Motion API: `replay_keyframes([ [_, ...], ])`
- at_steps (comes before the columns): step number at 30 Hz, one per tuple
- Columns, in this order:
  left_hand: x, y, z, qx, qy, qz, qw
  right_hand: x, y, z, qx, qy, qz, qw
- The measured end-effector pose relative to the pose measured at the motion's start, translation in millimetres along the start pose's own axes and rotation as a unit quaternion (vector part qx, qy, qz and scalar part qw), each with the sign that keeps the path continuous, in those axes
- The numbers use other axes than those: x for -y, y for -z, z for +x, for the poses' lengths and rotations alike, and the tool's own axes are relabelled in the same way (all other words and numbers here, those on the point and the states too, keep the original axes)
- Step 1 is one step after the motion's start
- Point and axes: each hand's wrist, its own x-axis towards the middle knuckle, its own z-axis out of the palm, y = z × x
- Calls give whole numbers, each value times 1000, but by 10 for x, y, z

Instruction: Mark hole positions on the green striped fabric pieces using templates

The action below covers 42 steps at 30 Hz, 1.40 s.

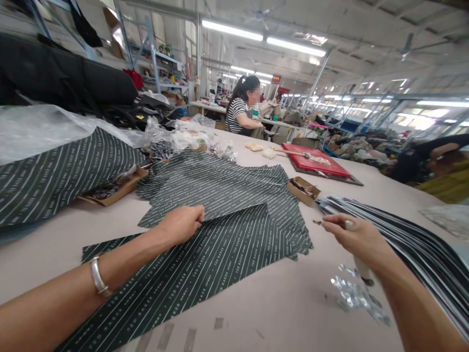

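Now | my left hand (pixel 181 225) pinches shut on the edge of the dark green white-striped paper sheet (pixel 220 244), flat under it | my right hand (pixel 353 234), just past the sheet's right corner, fingertips together on a tiny dark bit (pixel 317 222) | crumpled silvery foil scraps (pixel 355 293) under that wrist | fanned stack of dark striped sheets (pixel 421 244) beyond it

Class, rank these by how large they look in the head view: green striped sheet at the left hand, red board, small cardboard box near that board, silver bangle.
1. green striped sheet
2. red board
3. small cardboard box and silver bangle look alike. The bangle is nearer the camera, so these two stay unranked.
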Motion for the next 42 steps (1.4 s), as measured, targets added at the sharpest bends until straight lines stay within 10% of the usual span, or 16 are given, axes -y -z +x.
replay_keyframes([
  [5, -221, 33, -224, 99, -41, -109, 988, 275, 177, -1047, 28, 11, 165, 986],
  [12, -604, -216, -499, 206, -123, -165, 957, 618, -181, -1900, 146, 68, 248, 955],
  [23, -870, -357, -617, 367, -121, -216, 897, 677, -698, -2077, 220, -38, 321, 920],
  [42, -882, -300, -773, 325, -96, -176, 924, 974, -864, -2070, 188, 37, 293, 937],
])
